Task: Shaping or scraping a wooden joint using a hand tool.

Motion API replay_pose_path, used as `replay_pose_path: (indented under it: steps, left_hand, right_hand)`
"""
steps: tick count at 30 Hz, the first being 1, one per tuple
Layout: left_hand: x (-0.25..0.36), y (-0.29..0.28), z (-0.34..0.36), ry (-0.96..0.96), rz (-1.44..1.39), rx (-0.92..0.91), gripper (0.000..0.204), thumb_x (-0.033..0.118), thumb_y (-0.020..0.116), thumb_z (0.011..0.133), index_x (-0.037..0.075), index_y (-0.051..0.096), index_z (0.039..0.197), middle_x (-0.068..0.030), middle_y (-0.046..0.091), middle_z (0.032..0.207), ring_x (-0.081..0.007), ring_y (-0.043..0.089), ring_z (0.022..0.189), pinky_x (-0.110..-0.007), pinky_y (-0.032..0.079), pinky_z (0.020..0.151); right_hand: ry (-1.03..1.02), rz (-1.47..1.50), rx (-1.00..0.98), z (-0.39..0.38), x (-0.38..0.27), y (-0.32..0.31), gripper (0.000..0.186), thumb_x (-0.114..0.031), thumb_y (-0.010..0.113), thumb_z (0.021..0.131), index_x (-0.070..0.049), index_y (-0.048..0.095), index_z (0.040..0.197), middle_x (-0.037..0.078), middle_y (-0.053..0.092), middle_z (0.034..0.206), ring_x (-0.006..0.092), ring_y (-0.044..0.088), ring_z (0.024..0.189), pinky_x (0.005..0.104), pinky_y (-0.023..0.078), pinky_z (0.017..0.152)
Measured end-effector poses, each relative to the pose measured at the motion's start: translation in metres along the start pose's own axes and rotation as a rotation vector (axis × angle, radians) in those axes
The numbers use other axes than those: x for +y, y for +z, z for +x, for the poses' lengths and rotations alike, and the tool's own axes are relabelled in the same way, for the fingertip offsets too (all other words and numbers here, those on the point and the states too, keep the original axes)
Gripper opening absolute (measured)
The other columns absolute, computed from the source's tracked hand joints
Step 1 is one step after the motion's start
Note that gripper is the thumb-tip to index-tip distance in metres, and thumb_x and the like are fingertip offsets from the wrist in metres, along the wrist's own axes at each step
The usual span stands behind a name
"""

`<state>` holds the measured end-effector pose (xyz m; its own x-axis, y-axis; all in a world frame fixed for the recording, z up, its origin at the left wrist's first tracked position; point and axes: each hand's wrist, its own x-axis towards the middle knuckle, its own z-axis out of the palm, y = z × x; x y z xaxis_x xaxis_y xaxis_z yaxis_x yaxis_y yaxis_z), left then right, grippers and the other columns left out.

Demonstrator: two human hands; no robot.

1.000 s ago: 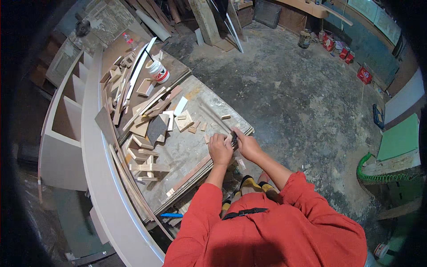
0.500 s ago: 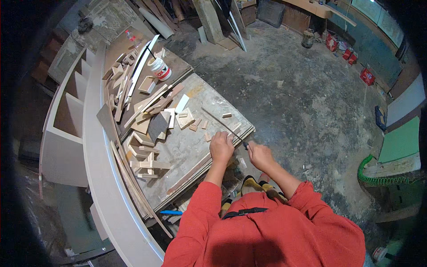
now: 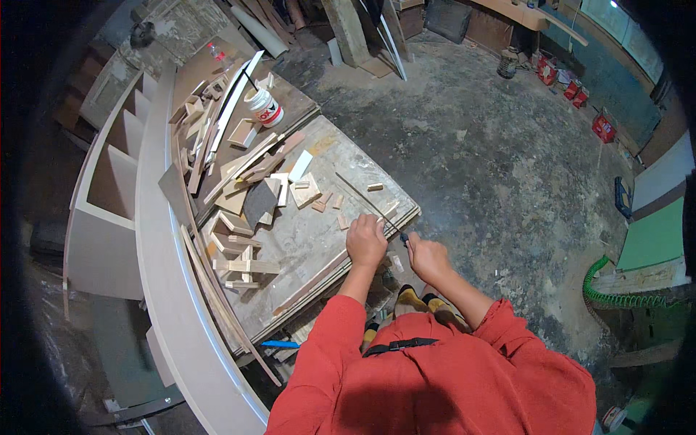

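Observation:
My right hand (image 3: pixel 429 259) is closed round the dark handle of a long, thin hand saw (image 3: pixel 357 192), its narrow blade seen almost edge-on. The blade slants away to the left across the front right corner of the worktable (image 3: pixel 297 243). My left hand (image 3: pixel 367 239) is pressed down at the table's edge beside the blade, its fingers curled over a pale wood strip (image 3: pixel 391 209); most of its grip is hidden. Small cut wood blocks (image 3: pixel 320 205) lie just beyond my left hand, near a square wood piece (image 3: pixel 304 190) and a white piece (image 3: pixel 300 166).
Wooden brackets and offcuts (image 3: pixel 243 267) crowd the table's left side. Farther back stands a white tub (image 3: pixel 262 107) with a stick in it. A long curved panel (image 3: pixel 161 239) and a shelf unit (image 3: pixel 109 254) border the left. Bare concrete floor (image 3: pixel 500 188) lies to the right.
The view has shifted slightly, moving the table and hands a little to the right in the picture. My hands keep the same holds, and the blade stays across the table corner.

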<state>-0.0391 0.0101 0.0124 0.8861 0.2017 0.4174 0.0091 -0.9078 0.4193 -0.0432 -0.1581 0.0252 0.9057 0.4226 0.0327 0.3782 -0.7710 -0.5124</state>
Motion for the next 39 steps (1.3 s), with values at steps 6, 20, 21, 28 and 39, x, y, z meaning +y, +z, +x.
replay_pose_path:
  steps: [6,20,21,28,39]
  left_hand:
    - [-0.005,0.002,0.0,0.042,0.048,-0.035,0.013,0.018,0.061,0.082,0.007,0.059,0.088,-0.0121,0.056,0.088,-0.0324,0.055,0.084,-0.044,0.046,0.073]
    - [-0.002,-0.003,0.002,0.002,-0.023,-0.034,0.016,0.017,0.064,0.08,0.005,0.057,0.087,-0.0132,0.055,0.087,-0.0345,0.056,0.084,-0.045,0.046,0.072]
    - [-0.002,-0.004,0.002,-0.007,-0.029,-0.036,0.015,0.016,0.064,0.08,0.005,0.056,0.086,-0.0132,0.055,0.087,-0.0346,0.056,0.084,-0.045,0.046,0.072]
    - [0.001,0.003,0.003,-0.046,-0.007,-0.028,0.014,0.014,0.064,0.079,0.005,0.055,0.084,-0.013,0.053,0.086,-0.0338,0.055,0.084,-0.045,0.046,0.073]
    - [-0.005,0.003,0.007,-0.048,-0.088,-0.013,0.014,0.015,0.065,0.078,0.005,0.055,0.08,-0.0132,0.056,0.084,-0.0356,0.057,0.084,-0.046,0.046,0.071]
  right_hand:
    - [-0.046,-0.011,0.033,0.001,0.002,0.001,0.018,-0.023,0.049,0.093,-0.005,0.05,0.091,0.022,0.062,0.064,0.0429,0.062,0.06,0.0557,0.047,0.053]
    - [0.013,-0.024,-0.021,0.002,-0.006,0.001,0.017,-0.019,0.047,0.091,-0.002,0.05,0.091,0.023,0.063,0.068,0.043,0.064,0.062,0.0538,0.05,0.055]
    - [0.041,-0.017,-0.039,0.006,-0.011,0.001,0.017,-0.018,0.047,0.091,-0.001,0.051,0.09,0.023,0.064,0.069,0.0432,0.064,0.064,0.0541,0.05,0.056]
    - [0.067,0.018,-0.034,0.045,-0.028,0.01,0.019,-0.017,0.045,0.09,-0.001,0.054,0.092,0.026,0.065,0.076,0.0441,0.065,0.074,0.0556,0.05,0.065]
    - [0.091,-0.011,-0.041,0.04,-0.027,0.012,0.019,-0.015,0.044,0.089,0.0,0.054,0.093,0.026,0.066,0.078,0.0427,0.066,0.075,0.0529,0.052,0.067]
